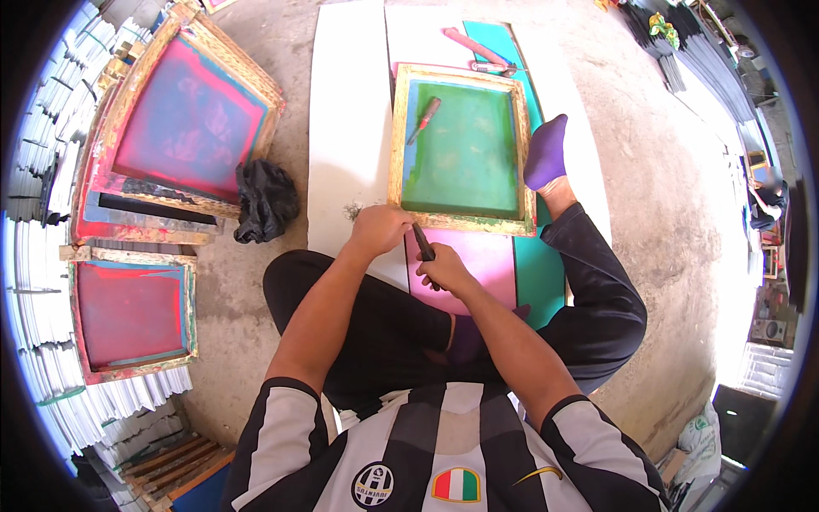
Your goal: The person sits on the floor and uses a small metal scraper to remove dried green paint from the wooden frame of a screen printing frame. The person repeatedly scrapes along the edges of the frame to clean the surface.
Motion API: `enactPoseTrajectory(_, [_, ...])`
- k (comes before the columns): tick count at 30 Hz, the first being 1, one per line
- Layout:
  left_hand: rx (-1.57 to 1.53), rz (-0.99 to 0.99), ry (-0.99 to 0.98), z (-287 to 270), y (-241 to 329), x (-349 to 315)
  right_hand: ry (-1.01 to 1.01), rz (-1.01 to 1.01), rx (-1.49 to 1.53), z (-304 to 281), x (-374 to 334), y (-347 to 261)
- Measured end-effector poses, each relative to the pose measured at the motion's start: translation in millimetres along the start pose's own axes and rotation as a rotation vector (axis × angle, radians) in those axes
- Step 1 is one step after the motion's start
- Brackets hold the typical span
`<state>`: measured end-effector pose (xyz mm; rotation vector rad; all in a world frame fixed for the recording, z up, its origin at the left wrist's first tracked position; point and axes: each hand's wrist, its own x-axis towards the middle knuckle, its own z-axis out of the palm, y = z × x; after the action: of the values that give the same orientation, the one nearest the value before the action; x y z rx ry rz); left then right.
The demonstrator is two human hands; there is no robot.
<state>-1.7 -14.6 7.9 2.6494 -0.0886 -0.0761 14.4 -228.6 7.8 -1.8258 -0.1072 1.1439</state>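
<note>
A screen printing frame (526, 171) with a wooden rim and green mesh lies flat in front of me. My left hand (381, 230) is closed at its near left corner, which the fingers partly hide. My right hand (445, 269) grips dark-handled pliers (423, 246), their tip pointing up to the frame's near edge, close to my left fingers. Whether the jaws hold anything is too small to tell. A screwdriver (424, 119) rests on the green mesh. Left of the frame, a small heap of thin dark bits (352, 209) lies on a white board (350, 111).
My purple-socked foot (547, 152) touches the frame's right side. Beyond the frame lie a utility knife (493, 68) and a reddish stick-like piece (472, 43). At left stand pink-and-blue screen frames (188, 119), a black plastic bag (266, 200) and a red-meshed frame (132, 311).
</note>
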Motion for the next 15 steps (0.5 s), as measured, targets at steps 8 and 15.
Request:
enactPoseTrajectory(8, [0.052, -0.320, 0.087, -11, -17, 1, 0.002, 0.115, 0.291, -11, -18, -2])
enactPoseTrajectory(15, [0.068, -0.860, -0.104, -38, -41, 0, 0.280, 0.175, -0.037, -64, -12, 32])
